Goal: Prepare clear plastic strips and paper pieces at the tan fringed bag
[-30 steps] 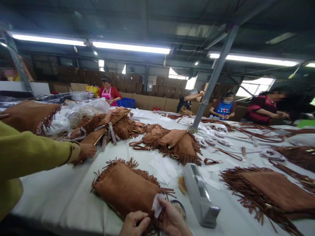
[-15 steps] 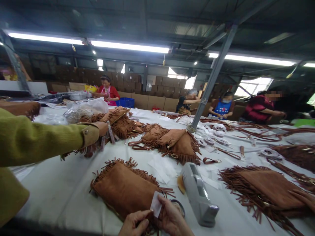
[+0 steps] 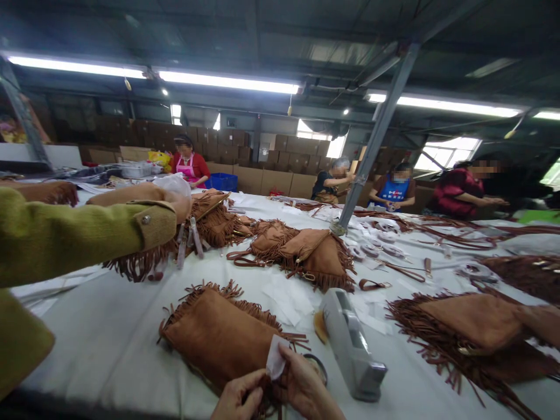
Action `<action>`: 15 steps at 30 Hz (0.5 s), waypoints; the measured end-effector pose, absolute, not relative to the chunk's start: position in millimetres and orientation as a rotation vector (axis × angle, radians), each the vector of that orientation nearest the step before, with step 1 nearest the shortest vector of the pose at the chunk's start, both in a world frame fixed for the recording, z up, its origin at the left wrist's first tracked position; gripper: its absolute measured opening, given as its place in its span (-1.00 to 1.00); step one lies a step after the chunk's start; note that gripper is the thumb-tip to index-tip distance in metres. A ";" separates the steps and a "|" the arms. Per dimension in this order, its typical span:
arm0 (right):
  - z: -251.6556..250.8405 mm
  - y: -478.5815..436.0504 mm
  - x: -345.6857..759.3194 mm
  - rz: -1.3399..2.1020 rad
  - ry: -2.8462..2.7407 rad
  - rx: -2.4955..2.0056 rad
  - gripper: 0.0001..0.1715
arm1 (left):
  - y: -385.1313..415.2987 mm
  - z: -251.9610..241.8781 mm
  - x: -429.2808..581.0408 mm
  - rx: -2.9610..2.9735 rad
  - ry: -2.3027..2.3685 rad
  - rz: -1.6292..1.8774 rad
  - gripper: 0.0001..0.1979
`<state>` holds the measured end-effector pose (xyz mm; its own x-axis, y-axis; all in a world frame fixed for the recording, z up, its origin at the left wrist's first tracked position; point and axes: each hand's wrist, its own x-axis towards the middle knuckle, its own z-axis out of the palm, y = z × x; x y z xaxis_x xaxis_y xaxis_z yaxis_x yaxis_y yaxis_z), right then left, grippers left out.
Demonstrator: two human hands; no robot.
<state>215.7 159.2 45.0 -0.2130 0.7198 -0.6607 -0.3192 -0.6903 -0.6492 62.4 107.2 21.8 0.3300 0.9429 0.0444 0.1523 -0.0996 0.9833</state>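
A brown fringed suede bag (image 3: pixel 223 335) lies flat on the white-covered table in front of me. At its lower right corner my right hand (image 3: pixel 301 382) pinches a small piece of white paper (image 3: pixel 276 357) between thumb and fingers. My left hand (image 3: pixel 242 395) is closed at the paper's lower left edge, its fingertips on something small and brown that is partly hidden. The two hands nearly touch. Right beside them are a round roll (image 3: pixel 315 367) and a grey tape dispenser (image 3: pixel 352 347).
From the left, a co-worker's green sleeve (image 3: pixel 87 233) reaches over fringed bags (image 3: pixel 210 219). Another person's hand (image 3: pixel 540 324) touches a bag (image 3: pixel 472 321) at right. More bags, straps and white papers lie beyond; a metal post (image 3: pixel 376 140) rises mid-table.
The white paper has tilted and curled slightly between my hands. At left, the co-worker's arm has shifted and a brown bag shows beneath it. The right-hand bag has been partly lifted by the other person.
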 end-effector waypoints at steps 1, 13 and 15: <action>43.6 159.5 215.5 1.955 -0.509 -1.365 -0.63 | 107.3 21.0 61.6 1.525 1.050 0.928 -0.64; 34.8 160.0 213.9 1.776 -1.015 -1.106 -0.48 | 110.1 11.2 54.9 1.336 1.000 0.993 -0.45; 41.2 155.5 218.1 1.686 -1.195 -1.061 -0.49 | 105.1 21.2 59.5 1.292 1.046 1.001 -0.40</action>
